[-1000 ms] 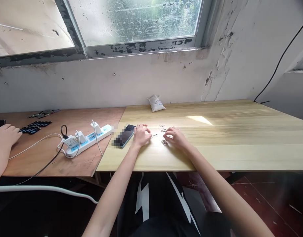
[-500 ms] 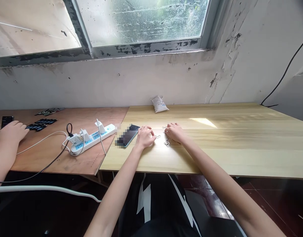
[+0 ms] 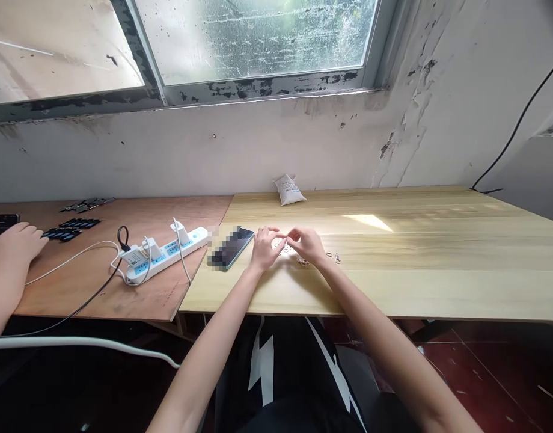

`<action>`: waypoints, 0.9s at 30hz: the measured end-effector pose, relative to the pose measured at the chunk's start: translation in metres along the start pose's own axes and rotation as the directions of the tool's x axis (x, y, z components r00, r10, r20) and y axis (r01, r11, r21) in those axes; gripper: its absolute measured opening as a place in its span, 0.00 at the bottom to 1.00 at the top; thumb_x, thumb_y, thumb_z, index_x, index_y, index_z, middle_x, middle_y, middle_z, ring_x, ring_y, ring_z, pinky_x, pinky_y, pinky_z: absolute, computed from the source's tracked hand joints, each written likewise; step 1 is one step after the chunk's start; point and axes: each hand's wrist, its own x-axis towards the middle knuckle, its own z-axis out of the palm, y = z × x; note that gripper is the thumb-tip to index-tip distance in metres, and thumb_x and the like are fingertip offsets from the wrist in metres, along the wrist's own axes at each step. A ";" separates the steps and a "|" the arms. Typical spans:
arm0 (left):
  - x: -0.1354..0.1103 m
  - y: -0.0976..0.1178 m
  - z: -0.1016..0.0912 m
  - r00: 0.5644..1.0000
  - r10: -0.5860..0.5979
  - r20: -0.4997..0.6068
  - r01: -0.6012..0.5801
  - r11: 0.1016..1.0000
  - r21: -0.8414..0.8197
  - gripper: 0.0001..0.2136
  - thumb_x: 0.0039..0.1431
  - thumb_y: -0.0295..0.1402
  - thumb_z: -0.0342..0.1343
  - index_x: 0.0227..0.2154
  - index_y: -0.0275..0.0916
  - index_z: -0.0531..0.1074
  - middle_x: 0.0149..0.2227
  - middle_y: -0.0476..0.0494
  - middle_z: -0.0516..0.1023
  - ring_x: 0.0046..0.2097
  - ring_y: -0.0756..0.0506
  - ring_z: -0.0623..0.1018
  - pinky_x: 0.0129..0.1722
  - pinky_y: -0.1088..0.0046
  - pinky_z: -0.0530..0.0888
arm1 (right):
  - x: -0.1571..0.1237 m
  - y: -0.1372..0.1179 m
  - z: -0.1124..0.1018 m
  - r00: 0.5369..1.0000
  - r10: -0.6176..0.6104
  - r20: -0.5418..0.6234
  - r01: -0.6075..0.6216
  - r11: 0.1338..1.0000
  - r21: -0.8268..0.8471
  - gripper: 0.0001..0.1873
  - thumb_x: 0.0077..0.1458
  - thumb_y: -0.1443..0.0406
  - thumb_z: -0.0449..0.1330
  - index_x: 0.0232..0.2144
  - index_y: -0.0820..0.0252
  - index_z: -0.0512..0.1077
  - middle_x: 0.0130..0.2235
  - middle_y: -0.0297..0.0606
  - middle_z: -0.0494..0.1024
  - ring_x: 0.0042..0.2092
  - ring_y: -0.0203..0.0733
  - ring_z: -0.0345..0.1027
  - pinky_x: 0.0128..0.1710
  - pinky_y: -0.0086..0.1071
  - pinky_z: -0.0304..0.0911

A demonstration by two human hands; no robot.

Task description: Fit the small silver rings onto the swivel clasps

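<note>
- Left hand (image 3: 266, 248) and right hand (image 3: 307, 245) curled, fingertips meeting above the counter (image 3: 407, 273); can't tell if they're pinching anything.
- Small metal rings (image 3: 302, 261) lie scattered just below and right of them.
- A phone (image 3: 231, 248) sits just beside the left hand.

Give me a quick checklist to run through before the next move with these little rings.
Hands together: ok, the left hand and right hand meet at the fingertips.
Anything pinched between them: cannot tell, the fingers hide it.
Rings within reach: ok, just beside the right hand.
Rings gathered in one spot: not ok, they lie in separate small groups.
Phone clear of the left hand: ok, a narrow gap.
Other person's hand out of the way: ok, over on the plywood table.
</note>
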 end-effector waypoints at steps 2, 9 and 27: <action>0.001 -0.001 0.000 1.000 0.001 -0.029 -0.001 1.000 0.005 0.06 0.60 0.36 0.57 0.36 0.45 0.78 0.47 0.44 0.75 0.52 0.41 0.71 0.51 0.61 0.64 | -0.002 -0.002 0.006 0.999 0.026 -0.020 -0.025 0.996 0.081 0.07 0.56 0.64 0.56 0.30 0.59 0.74 0.31 0.37 0.80 0.32 0.37 0.72 0.33 0.29 0.62; 0.002 -0.006 0.003 0.999 0.018 -0.041 -0.020 0.999 -0.032 0.04 0.59 0.33 0.58 0.32 0.44 0.78 0.46 0.45 0.76 0.52 0.41 0.71 0.51 0.61 0.65 | -0.008 0.003 0.009 0.999 -0.030 -0.023 0.035 0.972 0.234 0.07 0.57 0.64 0.56 0.33 0.60 0.74 0.32 0.36 0.81 0.32 0.36 0.73 0.33 0.28 0.65; 0.011 -0.017 0.005 0.984 -0.173 0.030 0.170 0.900 -0.400 0.04 0.54 0.32 0.61 0.26 0.41 0.79 0.46 0.43 0.76 0.52 0.42 0.74 0.56 0.60 0.67 | -0.013 0.000 -0.007 0.927 -0.375 -0.011 0.340 0.852 -0.398 0.14 0.57 0.74 0.53 0.39 0.57 0.75 0.37 0.40 0.74 0.38 0.42 0.64 0.38 0.33 0.54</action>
